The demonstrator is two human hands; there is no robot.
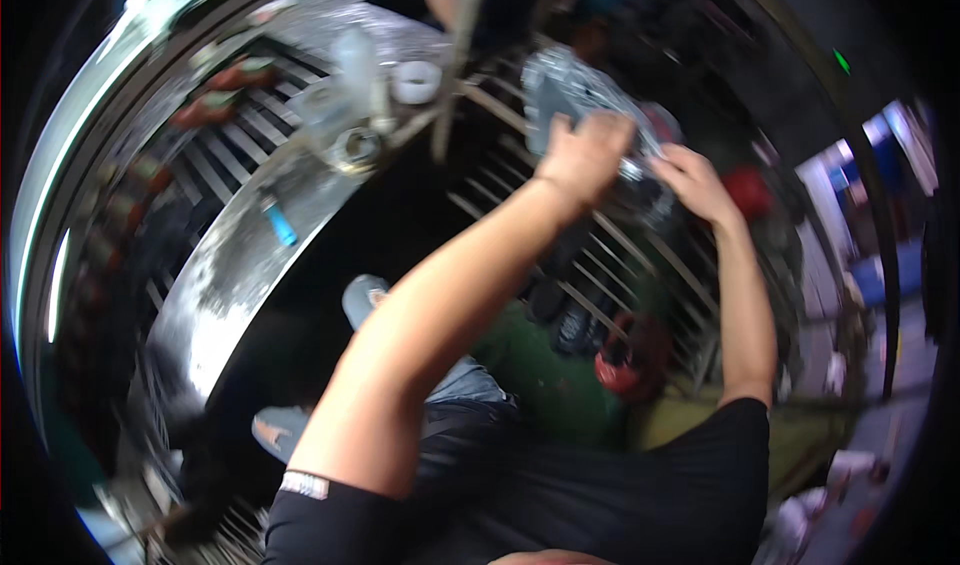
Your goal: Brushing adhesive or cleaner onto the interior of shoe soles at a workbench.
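I am watching both hands working a crinkled clear plastic bag (580, 95) lying on the metal rack (640, 255). The left hand (585, 155) is clenching its near edge; the right hand (695, 180) is pinching it just beside. Pulled unevenly, the thin film is likely tearing or snagging between the rack's bars.

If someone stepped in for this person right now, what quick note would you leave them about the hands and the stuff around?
Left hand: gripping the near edge of a crinkled clear plastic bag on the metal rack.
Right hand: fingers on the same bag's right side; grip too blurred to judge.
Nearby: white round cup and clear container on the shiny metal counter, with a small blue item. Red objects sit under the rack.
Done: bag is in both hands.
Left: bag's contents cannot be seen.
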